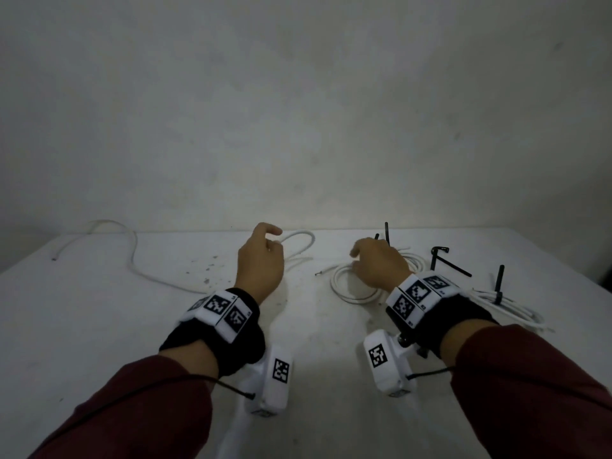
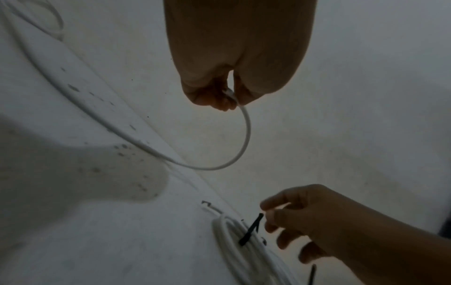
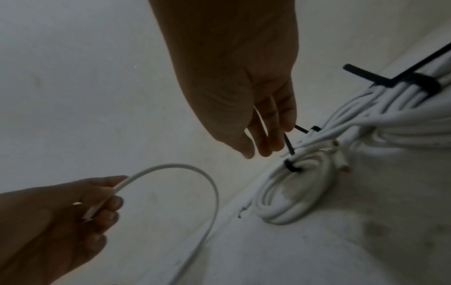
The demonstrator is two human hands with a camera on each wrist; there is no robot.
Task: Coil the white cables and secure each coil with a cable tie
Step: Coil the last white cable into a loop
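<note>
My left hand (image 1: 273, 241) pinches the end of a loose white cable (image 1: 299, 238) between thumb and fingers (image 2: 227, 100). The cable arcs up from the table (image 2: 246, 135) and trails off to the far left (image 1: 132, 256). My right hand (image 1: 361, 260) hovers over a small white coil (image 1: 347, 289) bound by a black cable tie (image 3: 291, 166). Its fingers (image 3: 270, 138) are nearly straight and lie against the tie's upright tail (image 3: 289, 144) without gripping it. A second tied coil (image 1: 516, 309) lies at the right.
The white table (image 1: 132, 342) ends at a pale wall close behind both hands. A loose bent black tie (image 1: 443, 260) lies right of the small coil. The second coil's tie tail (image 1: 500, 283) sticks up. Dark specks (image 1: 207, 270) dot the table left of centre.
</note>
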